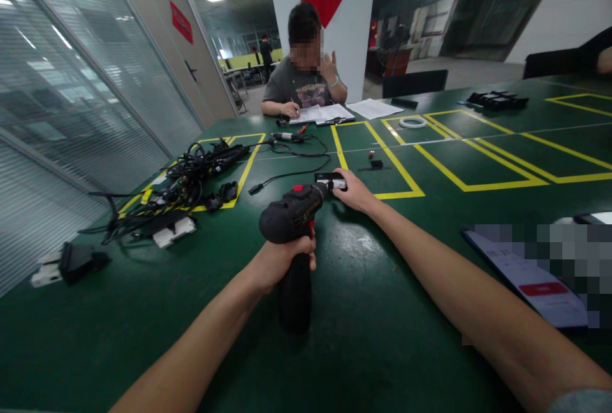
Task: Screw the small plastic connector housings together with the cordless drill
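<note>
Cordless drill (291,215) closed in left fingers (306,253); right fingers (340,177) pinch black-white part (331,181) at nose (kind unclear).

Our left hand (282,263) grips a black cordless drill (292,222); our right hand (356,191) pinches a black-and-white part (331,181) at its nose.

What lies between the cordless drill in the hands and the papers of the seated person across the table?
A thin black cable crosses that line on the green table, ahead of the cordless drill. A black-and-silver cabled tool lies just left of the line, near the papers. Neither touches the drill.
</note>
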A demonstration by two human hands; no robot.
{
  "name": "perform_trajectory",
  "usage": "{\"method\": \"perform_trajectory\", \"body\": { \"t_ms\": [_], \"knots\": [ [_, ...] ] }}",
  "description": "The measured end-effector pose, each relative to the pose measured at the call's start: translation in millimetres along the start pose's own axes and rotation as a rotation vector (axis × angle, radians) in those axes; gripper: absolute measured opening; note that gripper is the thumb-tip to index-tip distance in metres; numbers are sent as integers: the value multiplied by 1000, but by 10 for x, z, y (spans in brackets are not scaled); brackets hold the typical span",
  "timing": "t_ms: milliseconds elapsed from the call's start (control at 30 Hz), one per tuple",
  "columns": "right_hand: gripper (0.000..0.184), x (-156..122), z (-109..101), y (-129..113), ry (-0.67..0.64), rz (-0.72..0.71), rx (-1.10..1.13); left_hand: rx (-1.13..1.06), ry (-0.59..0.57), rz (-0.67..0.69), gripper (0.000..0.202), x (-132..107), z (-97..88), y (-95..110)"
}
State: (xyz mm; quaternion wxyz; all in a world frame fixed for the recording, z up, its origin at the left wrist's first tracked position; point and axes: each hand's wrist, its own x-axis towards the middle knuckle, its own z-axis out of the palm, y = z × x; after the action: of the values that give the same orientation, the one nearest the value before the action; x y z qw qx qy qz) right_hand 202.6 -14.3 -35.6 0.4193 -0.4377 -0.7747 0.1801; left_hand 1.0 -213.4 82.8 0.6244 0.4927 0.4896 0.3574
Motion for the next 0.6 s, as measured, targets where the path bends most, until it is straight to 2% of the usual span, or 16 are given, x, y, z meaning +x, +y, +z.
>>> {"method": "perform_trajectory", "body": {
  "t_ms": [600],
  "knots": [
    [53,-1,24,12,5,9,-23,-8,0,0,19,7,-5,-6]
  ]
}}
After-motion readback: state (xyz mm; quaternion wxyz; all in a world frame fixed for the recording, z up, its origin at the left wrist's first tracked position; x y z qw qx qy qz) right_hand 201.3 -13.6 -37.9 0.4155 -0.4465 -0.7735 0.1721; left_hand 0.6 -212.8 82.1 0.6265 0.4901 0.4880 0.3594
